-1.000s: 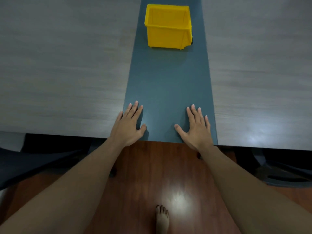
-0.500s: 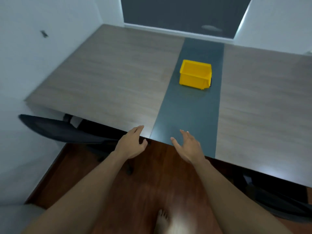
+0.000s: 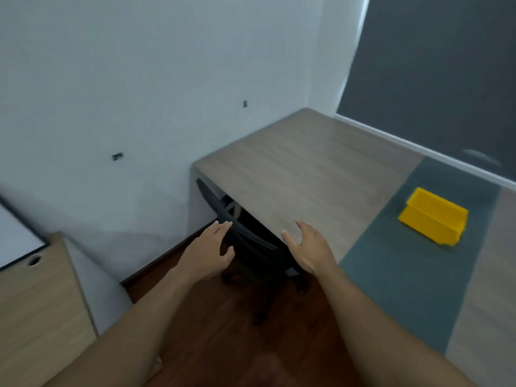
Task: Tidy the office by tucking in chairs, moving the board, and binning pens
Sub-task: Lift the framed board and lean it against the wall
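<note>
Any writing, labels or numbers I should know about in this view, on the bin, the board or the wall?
None can be read.
Yellow bin: plain, no label visible.
Whiteboard: the part in view is blank.
Wall: two small dark marks, not text.

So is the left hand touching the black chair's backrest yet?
Cannot tell. In the head view the left hand overlaps the black chair backrest with fingers open, but motion blur hides any contact or gap.
</note>
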The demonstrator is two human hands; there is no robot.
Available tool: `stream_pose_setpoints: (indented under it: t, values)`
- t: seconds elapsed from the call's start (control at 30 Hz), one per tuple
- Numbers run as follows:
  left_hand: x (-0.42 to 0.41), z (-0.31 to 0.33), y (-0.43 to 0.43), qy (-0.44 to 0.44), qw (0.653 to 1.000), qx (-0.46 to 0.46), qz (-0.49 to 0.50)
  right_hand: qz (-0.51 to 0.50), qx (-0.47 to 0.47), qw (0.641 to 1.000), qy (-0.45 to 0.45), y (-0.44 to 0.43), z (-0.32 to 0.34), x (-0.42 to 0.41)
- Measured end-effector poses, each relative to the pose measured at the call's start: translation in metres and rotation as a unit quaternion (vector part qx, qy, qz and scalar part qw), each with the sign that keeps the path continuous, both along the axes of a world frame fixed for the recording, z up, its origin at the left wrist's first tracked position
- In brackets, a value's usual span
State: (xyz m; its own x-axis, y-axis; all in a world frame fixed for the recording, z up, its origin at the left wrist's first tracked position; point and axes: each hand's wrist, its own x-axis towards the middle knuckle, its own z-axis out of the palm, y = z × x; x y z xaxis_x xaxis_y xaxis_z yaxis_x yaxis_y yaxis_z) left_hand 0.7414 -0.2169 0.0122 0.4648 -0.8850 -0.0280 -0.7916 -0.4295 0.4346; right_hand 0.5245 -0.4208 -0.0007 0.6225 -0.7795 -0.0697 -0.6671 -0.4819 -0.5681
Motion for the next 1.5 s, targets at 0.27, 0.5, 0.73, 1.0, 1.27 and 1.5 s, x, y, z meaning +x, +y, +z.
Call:
stream_pose_setpoints:
  t: [0.27, 0.5, 0.73, 1.0, 1.27, 1.5]
  values:
    - [0.101, 0.017, 0.142, 0.010, 0.990, -0.013, 0.140, 0.120, -0.031, 0.992, -0.037, 0.086, 0.034, 0.144]
    - [0.181, 0.035, 0.278, 0.026, 0.965, -0.039, 0.259, 0.205, -0.025, 0.977, -0.053, 0.189, 0.041, 0.267]
    - [0.258, 0.033, 0.411, 0.064, 0.919, -0.095, 0.376, 0.270, -0.016, 0.962, -0.034, 0.292, 0.028, 0.382]
    - [0.319, 0.018, 0.528, 0.107, 0.864, -0.137, 0.473, 0.325, 0.004, 0.945, -0.022, 0.383, 0.010, 0.489]
    - [0.365, 0.006, 0.605, 0.140, 0.796, -0.182, 0.560, 0.371, 0.036, 0.928, -0.018, 0.429, -0.001, 0.585]
    - [0.416, 0.014, 0.628, 0.159, 0.738, -0.217, 0.618, 0.405, 0.066, 0.912, -0.005, 0.443, -0.016, 0.676]
